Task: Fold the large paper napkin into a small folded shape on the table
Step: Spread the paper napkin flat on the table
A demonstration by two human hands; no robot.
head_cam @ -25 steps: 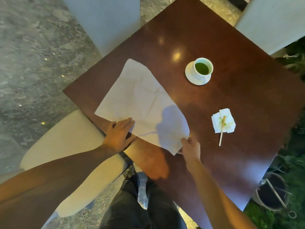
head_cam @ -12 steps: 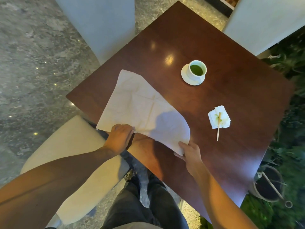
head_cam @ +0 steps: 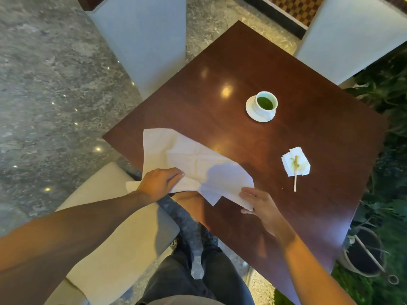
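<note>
Since the earlier frame the near edge of the paper napkin has come up off the surface and is travelling toward 12 o'clock, so the sheet now lies partly doubled instead of flat. The left hand grips the near-left corner, its fingers curled round the paper; the right hand holds the near-right corner, fingers narrow and pinching the edge with the thumb beneath, as far as can be seen. The napkin sits at the 7 o'clock side of the surface, its far half resting down and the near half raised and sagging between the hands. This looks like the first fold, half made. The next move calls for carrying both corners evenly to the far edge, matching them, then pressing a crease. A white cup of green drink on a saucer stands at 1 o'clock, and a small stained napkin with a wooden stirrer at 3 o'clock, both well apart from the fold
</note>
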